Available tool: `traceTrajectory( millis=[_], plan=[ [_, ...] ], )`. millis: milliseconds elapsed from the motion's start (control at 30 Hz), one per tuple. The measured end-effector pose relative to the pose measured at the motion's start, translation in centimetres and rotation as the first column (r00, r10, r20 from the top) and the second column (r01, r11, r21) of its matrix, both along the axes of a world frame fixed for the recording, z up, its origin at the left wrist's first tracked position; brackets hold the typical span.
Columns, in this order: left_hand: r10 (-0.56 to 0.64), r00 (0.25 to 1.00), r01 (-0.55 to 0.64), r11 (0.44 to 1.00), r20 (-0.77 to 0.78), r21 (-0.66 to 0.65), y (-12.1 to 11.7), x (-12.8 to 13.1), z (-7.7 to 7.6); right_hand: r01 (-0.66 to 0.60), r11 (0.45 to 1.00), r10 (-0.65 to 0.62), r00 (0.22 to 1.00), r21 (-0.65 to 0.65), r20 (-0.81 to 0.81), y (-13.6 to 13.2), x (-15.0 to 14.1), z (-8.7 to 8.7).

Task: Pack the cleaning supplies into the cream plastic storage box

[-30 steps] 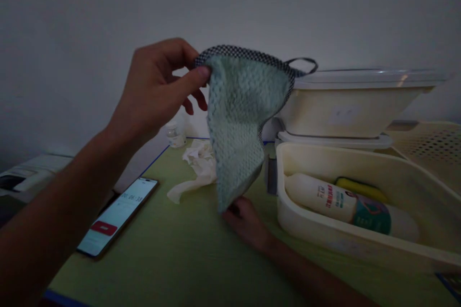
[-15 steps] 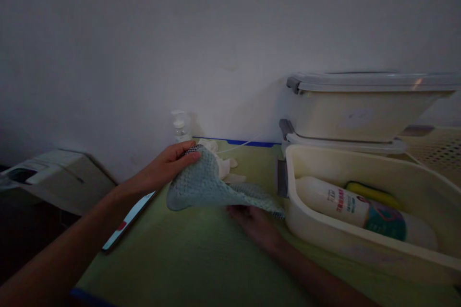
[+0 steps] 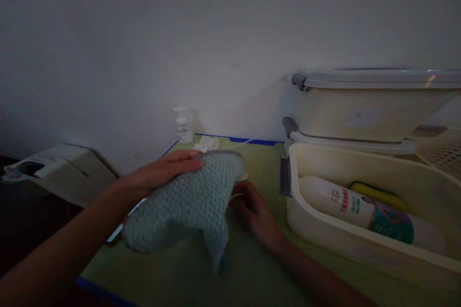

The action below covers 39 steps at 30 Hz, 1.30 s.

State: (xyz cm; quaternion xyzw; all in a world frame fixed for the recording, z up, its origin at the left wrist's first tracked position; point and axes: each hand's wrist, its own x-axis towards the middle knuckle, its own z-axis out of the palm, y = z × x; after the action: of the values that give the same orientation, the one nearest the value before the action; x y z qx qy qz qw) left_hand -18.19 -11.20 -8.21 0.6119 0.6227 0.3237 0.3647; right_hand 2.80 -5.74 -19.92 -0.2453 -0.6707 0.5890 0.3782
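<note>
A pale green waffle-weave cloth (image 3: 190, 206) with a dark checked edge hangs just above the green table mat (image 3: 252, 268), draped over my left hand (image 3: 163, 172), which grips its upper edge with fingers flat on top. My right hand (image 3: 254, 208) is at the cloth's right edge, low over the mat, fingers curled toward the cloth; whether it pinches the fabric I cannot tell.
A cream tub (image 3: 360, 244) at right holds a white bottle (image 3: 336, 201) and a yellow item. Two lidded cream boxes (image 3: 370, 105) are stacked behind it. A small pump bottle (image 3: 182, 124) and crumpled tissue (image 3: 207, 144) sit by the wall. A phone is mostly hidden under the cloth.
My left hand brought the cloth down from face height to just above the mat and spread it sideways. The right hand shifted to the cloth's right edge.
</note>
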Motion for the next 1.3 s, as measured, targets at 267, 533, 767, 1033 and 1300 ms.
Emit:
traceTrajectory(
  millis=[267, 533, 767, 1033, 1300],
  plan=[
    [-0.123, 0.890, 0.167, 0.984, -0.439, 0.063, 3.9, -2.0, -8.7, 0.012, 1.000, -0.013, 1.000, -0.028, -0.026, 0.0, -0.2, -0.2],
    [-0.003, 0.892, 0.105, 0.974, -0.451, 0.201, 11.6, -0.7, -10.9, 0.013, 0.999, -0.013, 1.000, -0.039, -0.001, 0.2, -0.1, -0.6],
    [0.097, 0.884, 0.033, 0.963, -0.458, 0.269, 17.0, 0.8, -11.5, 0.027, 0.999, -0.027, 1.000, -0.046, 0.002, 0.3, -0.2, -0.7],
    [0.055, 0.868, 0.122, 0.940, -0.493, 0.320, 15.8, 1.9, -6.0, 0.071, 0.996, -0.071, 0.997, -0.056, 0.004, 0.3, -0.3, -0.6],
    [0.061, 0.852, 0.222, 0.858, -0.520, 0.463, 8.6, 1.7, 4.0, 0.062, 0.998, -0.063, 0.997, 0.013, 0.035, 0.0, -0.1, -0.4]
  ],
)
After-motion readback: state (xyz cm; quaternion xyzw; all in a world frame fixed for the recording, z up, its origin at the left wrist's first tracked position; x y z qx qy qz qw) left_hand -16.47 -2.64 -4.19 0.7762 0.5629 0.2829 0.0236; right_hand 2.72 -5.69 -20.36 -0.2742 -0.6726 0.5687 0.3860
